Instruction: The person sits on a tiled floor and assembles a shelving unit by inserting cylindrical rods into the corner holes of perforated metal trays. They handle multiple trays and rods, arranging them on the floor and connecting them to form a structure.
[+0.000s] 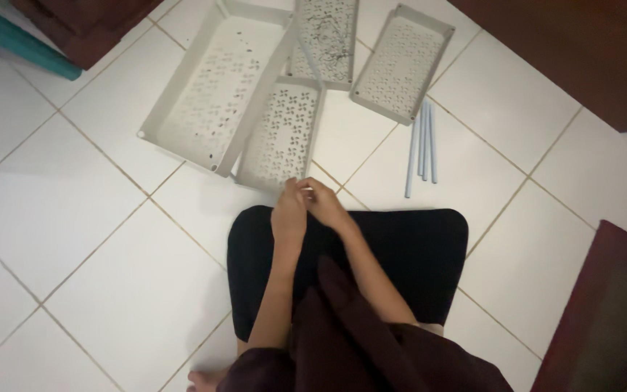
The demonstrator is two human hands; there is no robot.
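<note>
My left hand (288, 214) and my right hand (326, 205) meet fingertip to fingertip over the front edge of a black cushion (415, 247). Together they pinch a small white piece (305, 190); its shape is too small to make out. Just beyond the fingers lies a small white perforated tray (281, 134), leaning against a larger white perforated tray (205, 94). Two more perforated trays lie further back, one (324, 40) in the middle and one (400, 62) to the right.
Several pale blue rods (422, 145) lie side by side on the white tiled floor (74, 218), right of the trays. A dark red rug (604, 312) is at the right edge, dark wooden furniture (582, 51) at top right, a teal bar (16, 40) at top left.
</note>
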